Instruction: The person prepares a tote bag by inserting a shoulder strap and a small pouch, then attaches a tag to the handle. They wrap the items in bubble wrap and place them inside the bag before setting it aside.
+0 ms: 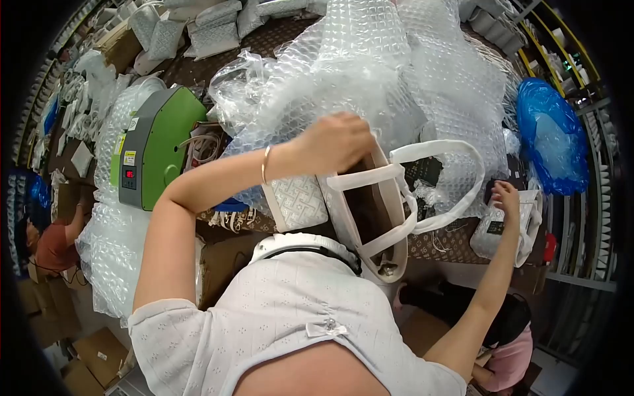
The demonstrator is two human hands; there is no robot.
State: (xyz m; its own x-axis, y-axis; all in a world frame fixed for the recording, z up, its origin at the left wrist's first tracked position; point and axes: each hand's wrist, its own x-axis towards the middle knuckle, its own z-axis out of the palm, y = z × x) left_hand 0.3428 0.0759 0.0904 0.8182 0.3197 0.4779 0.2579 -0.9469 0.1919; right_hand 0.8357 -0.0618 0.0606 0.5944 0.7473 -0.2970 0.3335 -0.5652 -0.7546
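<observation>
A white tote bag with two looped handles stands tilted in front of my chest, its dark brown inside showing. My left hand reaches across to the bag's far upper rim. Its fingers are curled down at that rim, and the fingertips are partly hidden. Left of the tote lies a white patterned piece, partly behind my forearm. Off to the right, my right hand has its fingers apart and slightly bent. Directly below that hand is a second white bag with a dark label on it.
Bubble wrap is heaped across the back of the table. A green and grey machine with a red display stands at left. A blue plastic bag sits at right, beside shelving. Two other people work nearby, one at left, one at lower right.
</observation>
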